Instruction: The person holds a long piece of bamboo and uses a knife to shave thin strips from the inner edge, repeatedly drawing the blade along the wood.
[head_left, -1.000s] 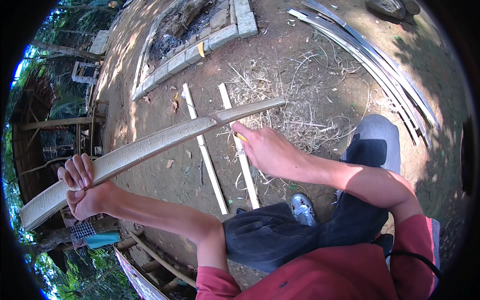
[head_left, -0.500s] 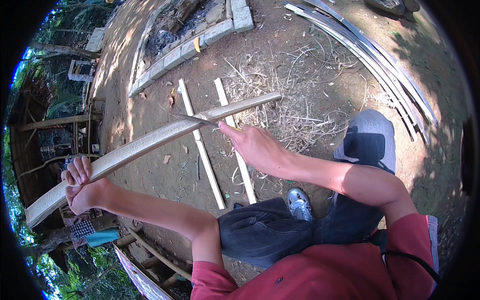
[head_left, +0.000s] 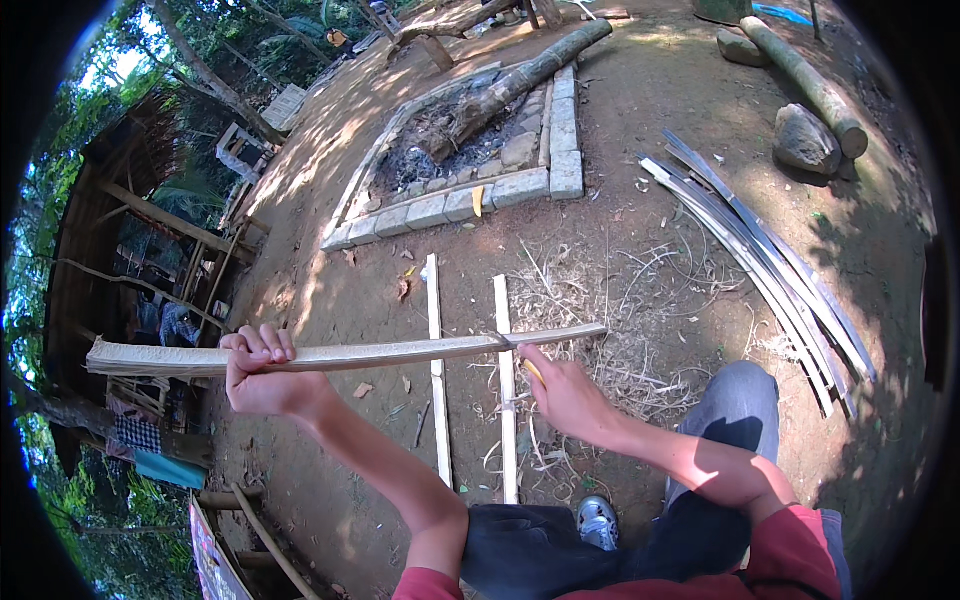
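A long, pale wooden or bamboo strip (head_left: 400, 353) lies nearly level in front of me, above the ground. My left hand (head_left: 262, 370) is wrapped round it near its wider left end, fingers over the top. My right hand (head_left: 572, 398) is closed on the yellow handle of a knife (head_left: 535, 373). The knife's dark blade rests against the strip, a short way in from its narrow right tip. Beneath, two thinner pale strips, a left one (head_left: 437, 390) and a right one (head_left: 508, 425), lie side by side on the dirt, pointing away from me.
Curly shavings (head_left: 640, 345) litter the ground right of the strips. Farther right lies a bundle of long split strips (head_left: 765, 255). Ahead is a fire pit edged with stone blocks (head_left: 425, 212), a charred log (head_left: 535, 82) across it. A rock (head_left: 806, 140) and a thatched hut (head_left: 125, 215) stand beyond.
The view has tipped up, showing more of the fire pit. The held strip has gone from slanting to nearly level. The knife now sits closer to the strip's right tip.
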